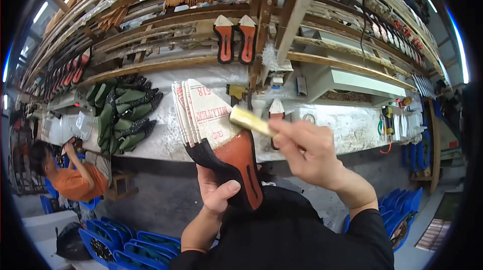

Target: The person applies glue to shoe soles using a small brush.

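Observation:
My left hand (215, 189) grips a fanned stack of shoe insoles (239, 157) from below, thumb across the black edge. Their toe ends are white with red printing, and the rear parts are orange-red with a dark slot. A wet sheen shows on the top insole's orange part. Closed around a pale yellowish brush (250, 120), my right hand (309, 152) holds its head against or just over the top insole, near the border of white and orange. Contact is hard to tell. Behind the brush, another insole (276, 107) lies on the white-covered workbench (332, 131).
Green and black shoe uppers (123, 111) are heaped on the bench at left. Two insoles (235, 38) rest on the wooden rack (166, 64) above. A co-worker in an orange shirt (80, 182) sits at left. Blue crates (136, 247) stand low at left and right.

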Demonstrator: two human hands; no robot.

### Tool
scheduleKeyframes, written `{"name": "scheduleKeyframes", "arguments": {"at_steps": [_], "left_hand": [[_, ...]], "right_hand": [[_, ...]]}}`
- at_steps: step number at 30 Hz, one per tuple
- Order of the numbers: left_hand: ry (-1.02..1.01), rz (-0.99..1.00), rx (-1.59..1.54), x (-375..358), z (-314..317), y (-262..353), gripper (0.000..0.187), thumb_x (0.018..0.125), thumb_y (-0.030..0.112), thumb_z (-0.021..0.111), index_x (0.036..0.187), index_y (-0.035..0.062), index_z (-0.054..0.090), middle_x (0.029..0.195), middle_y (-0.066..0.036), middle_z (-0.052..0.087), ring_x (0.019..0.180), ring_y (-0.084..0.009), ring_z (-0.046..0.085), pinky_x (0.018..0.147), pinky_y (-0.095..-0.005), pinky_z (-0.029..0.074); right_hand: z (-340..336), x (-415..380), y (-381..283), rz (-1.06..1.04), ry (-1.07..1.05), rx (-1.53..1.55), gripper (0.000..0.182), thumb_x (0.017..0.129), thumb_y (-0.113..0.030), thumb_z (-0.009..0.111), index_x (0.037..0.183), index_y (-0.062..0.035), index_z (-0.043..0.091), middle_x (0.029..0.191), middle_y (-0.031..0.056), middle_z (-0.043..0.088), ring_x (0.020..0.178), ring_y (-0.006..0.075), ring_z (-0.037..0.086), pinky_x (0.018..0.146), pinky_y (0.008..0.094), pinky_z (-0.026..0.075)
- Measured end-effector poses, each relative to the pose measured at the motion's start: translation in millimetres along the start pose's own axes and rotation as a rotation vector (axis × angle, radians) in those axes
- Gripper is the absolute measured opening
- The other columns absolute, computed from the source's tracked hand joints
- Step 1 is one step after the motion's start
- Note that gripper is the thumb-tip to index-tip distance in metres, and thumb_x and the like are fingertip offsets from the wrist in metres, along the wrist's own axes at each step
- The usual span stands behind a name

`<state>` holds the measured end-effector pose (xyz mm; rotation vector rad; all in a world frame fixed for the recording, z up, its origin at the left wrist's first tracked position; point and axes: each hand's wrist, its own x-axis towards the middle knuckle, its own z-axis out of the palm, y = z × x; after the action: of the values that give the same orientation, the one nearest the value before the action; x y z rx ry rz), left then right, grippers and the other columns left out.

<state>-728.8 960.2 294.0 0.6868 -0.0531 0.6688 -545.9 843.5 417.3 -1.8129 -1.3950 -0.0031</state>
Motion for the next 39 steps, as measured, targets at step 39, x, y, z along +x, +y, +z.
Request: {"name": "scheduleKeyframes", "arguments": {"at_steps": [39], "left_hand": [[0.244,-0.01,0.172,168.4,-107.7,68.0,0.049,0.103,0.013,0.053,0.151,0.0115,0.045,0.132,-0.011,0.065,0.106,-0.018,0.068,0.092,-0.0298,0.053]], "right_hand": [[173.4,63.5,-51.8,0.865,0.321,0.602,0.06,0.077,-0.008,0.089,0.131,-0.0004,0.064,0.072,-0.0084,0.048,0.063,0.0027,0.037,0.059,0.0165,0.033]]}}
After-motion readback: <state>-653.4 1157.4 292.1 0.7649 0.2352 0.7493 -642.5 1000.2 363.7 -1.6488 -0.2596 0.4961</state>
